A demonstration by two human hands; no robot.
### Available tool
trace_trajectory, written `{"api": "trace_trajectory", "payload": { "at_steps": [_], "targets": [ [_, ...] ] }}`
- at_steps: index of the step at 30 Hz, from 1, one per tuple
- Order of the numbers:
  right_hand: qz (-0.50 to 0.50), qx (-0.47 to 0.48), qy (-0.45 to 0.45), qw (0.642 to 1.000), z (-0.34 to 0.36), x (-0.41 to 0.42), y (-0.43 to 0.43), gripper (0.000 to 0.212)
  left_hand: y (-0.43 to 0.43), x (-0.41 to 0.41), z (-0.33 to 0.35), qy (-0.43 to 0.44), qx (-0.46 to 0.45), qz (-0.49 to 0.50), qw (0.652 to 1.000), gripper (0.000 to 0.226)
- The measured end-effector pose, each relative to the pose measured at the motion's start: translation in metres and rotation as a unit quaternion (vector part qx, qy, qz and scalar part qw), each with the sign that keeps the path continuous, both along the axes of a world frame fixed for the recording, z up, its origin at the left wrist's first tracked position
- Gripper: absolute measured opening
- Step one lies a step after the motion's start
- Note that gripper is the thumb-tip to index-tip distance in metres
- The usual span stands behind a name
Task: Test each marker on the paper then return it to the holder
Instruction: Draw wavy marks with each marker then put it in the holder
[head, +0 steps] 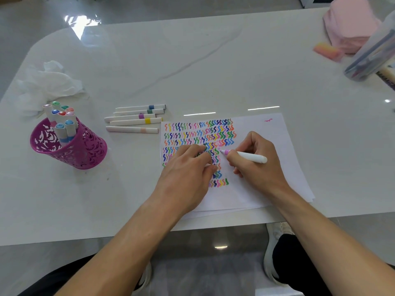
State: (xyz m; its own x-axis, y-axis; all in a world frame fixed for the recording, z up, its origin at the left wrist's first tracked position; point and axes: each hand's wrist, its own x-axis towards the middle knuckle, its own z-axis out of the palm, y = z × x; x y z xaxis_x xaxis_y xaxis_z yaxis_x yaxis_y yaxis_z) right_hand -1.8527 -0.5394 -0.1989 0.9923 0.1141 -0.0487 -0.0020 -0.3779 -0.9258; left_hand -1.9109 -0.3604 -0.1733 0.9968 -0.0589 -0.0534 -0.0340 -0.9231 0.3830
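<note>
A white sheet of paper lies near the table's front edge, covered in rows of coloured squiggles. My right hand grips a white marker with a pink band, its tip touching the paper beside the squiggles. My left hand rests on the paper with its fingers curled; it seems to pinch something small and white, which I cannot make out. A magenta perforated holder stands at the left with several capped markers in it. Several loose white markers lie side by side between the holder and the paper.
Crumpled white tissue lies behind the holder. At the far right are a pink pouch, an orange-pink eraser and a clear tube of pens. The table's front edge runs just below my wrists.
</note>
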Motion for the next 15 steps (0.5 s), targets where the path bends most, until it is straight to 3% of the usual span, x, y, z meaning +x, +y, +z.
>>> {"api": "trace_trajectory", "payload": {
  "at_steps": [8, 15],
  "targets": [
    [0.019, 0.017, 0.007, 1.0, 0.0, 0.0, -0.002, 0.027, 0.0, 0.001, -0.001, -0.005, 0.001, 0.006, 1.0, 0.026],
    [-0.029, 0.195, 0.067, 0.978, 0.01, 0.007, -0.007, 0.025, 0.002, 0.0, 0.003, 0.0, -0.008, 0.001, 1.0, 0.027]
  ]
}}
